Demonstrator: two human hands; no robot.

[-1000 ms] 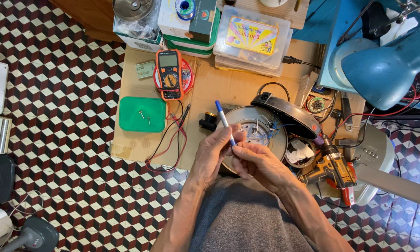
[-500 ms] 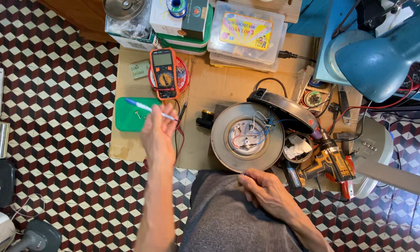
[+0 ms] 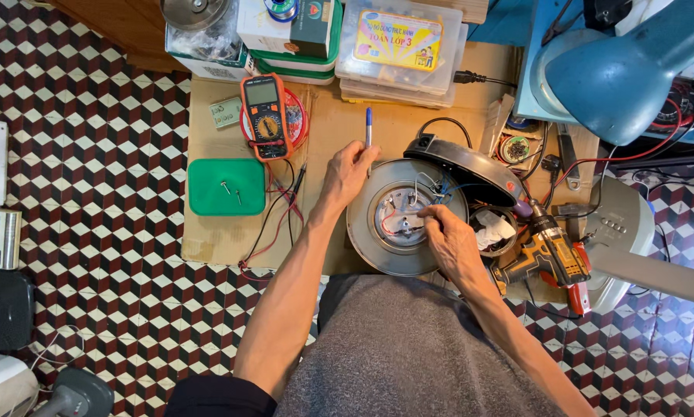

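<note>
2 hands, 1 pen, 1 multimeter, 2 screws.

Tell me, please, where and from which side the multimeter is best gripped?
Grip the multimeter across its orange long sides, around the middle beside the dial, coming straight down from above. It lies flat, face up. Its probe leads trail from the near end, so that end seems best avoided.

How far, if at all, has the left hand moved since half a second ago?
Yes: the left hand, gripping the blue pen, moved right from over the green lid to the round appliance.
</note>
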